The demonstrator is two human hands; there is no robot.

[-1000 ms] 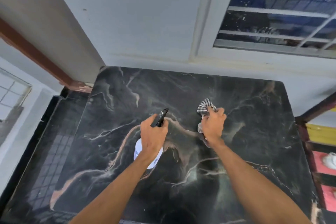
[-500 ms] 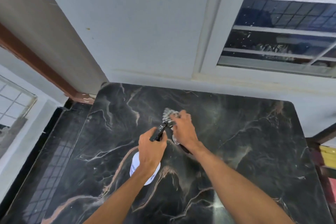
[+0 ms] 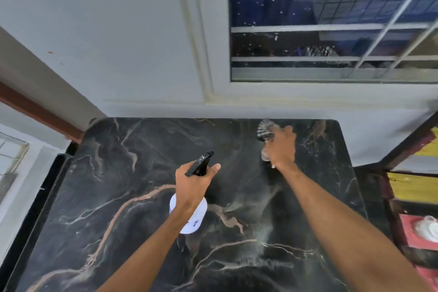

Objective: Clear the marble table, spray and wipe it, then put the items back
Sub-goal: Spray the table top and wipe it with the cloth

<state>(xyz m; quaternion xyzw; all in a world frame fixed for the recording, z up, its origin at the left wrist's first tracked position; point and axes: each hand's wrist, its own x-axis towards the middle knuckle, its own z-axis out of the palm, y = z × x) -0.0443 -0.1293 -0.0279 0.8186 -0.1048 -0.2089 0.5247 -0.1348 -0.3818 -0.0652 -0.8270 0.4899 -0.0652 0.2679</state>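
Observation:
The black marble table (image 3: 118, 197) with pale and tan veins fills the lower part of the head view. My left hand (image 3: 193, 185) grips a white spray bottle (image 3: 189, 216) with a black trigger head, held over the table's middle. My right hand (image 3: 280, 147) presses a checked cloth (image 3: 264, 130) onto the far right part of the tabletop; the cloth is blurred. Faint wet streaks show on the marble near my right forearm.
A pale wall and a barred window (image 3: 331, 31) stand right behind the table. To the right is a dark shelf (image 3: 414, 197) with yellow and red items and a white object. A dark tiled surface (image 3: 35, 197) lies to the left.
My right hand swept the cloth left toward the bottle, then out to the far right corner area. My left hand held the spray bottle in about the same place.

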